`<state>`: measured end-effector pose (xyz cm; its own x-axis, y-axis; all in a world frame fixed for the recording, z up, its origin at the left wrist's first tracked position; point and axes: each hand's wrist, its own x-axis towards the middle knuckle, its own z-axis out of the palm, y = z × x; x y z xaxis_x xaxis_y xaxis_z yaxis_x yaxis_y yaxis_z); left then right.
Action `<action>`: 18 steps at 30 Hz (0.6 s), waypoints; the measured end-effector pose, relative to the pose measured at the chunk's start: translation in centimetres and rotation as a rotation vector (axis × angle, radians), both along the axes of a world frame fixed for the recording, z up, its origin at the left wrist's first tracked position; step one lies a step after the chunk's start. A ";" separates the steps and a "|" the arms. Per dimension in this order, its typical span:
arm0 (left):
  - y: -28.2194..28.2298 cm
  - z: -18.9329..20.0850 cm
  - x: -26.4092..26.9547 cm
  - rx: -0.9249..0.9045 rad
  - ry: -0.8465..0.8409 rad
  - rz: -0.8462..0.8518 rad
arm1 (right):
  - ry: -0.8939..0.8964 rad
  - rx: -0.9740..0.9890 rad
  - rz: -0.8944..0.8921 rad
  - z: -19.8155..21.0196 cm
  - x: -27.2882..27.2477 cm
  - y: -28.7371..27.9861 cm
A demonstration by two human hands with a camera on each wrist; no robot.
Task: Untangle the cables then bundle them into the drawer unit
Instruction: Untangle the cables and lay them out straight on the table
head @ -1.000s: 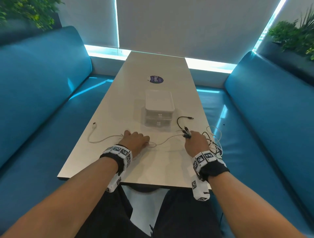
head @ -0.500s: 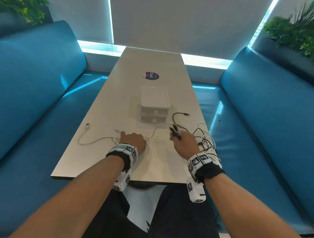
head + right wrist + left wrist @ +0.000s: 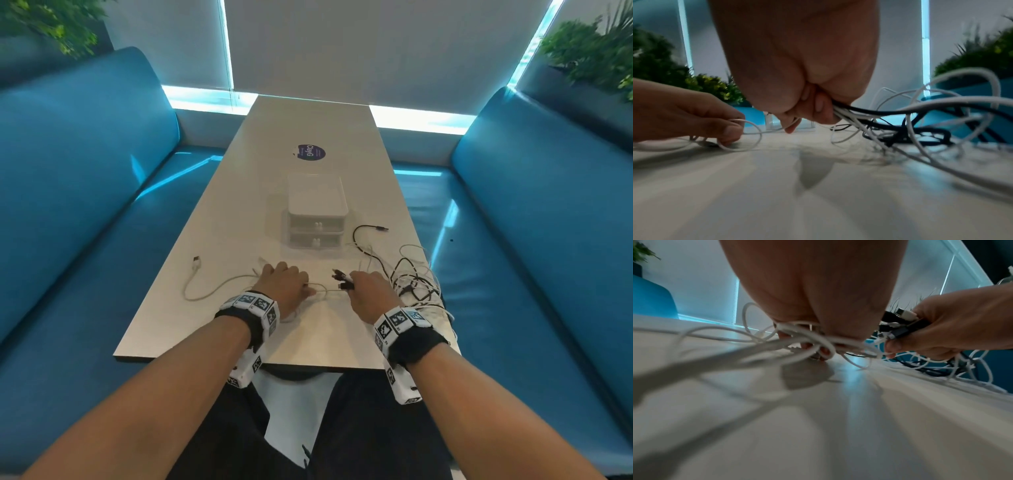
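Fingers (image 3: 819, 104) of our right hand (image 3: 368, 293) are curled tight around a bunch of black and white plugs (image 3: 342, 279), and half a second ago that fist sat a little further toward three o'clock; it has drawn in toward the left hand (image 3: 286, 286), so the two now work close together over the near end of the table (image 3: 212, 240). Our left fingers (image 3: 824, 352) are bent down onto a white cable (image 3: 202, 291), pinching its loops against the tabletop, much as they were a second ago.

We read this as gathering: one end of each lead collected in the right fist while the left holds the white one steady. Untangling is only partly done, since at three o'clock from the right hand the tangle (image 3: 416, 284) of black and white leads lies knotted at the table's edge, some of it hanging over.

Further out, at twelve o'clock, the drawer unit (image 3: 315, 214) stands with both drawers closed and nothing in it that we can see. Just beyond that is a round sticker (image 3: 310, 152).
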<state>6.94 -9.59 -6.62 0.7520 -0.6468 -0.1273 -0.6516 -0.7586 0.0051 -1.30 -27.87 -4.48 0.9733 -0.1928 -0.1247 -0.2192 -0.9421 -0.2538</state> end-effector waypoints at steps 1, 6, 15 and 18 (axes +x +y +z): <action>0.6 0.1 0.3 0.018 -0.005 -0.007 | -0.009 -0.028 -0.018 0.1 0.0 -0.3; 3.6 0.0 1.7 -0.031 0.005 0.015 | -0.047 -0.009 -0.278 0.6 -0.1 -3.2; 0.5 1.3 -1.1 -0.441 0.322 -0.044 | -0.108 0.178 -0.104 -0.1 -0.5 -0.5; 1.1 1.9 -1.0 -0.525 0.227 0.015 | -0.103 0.218 -0.072 0.1 -0.8 -0.6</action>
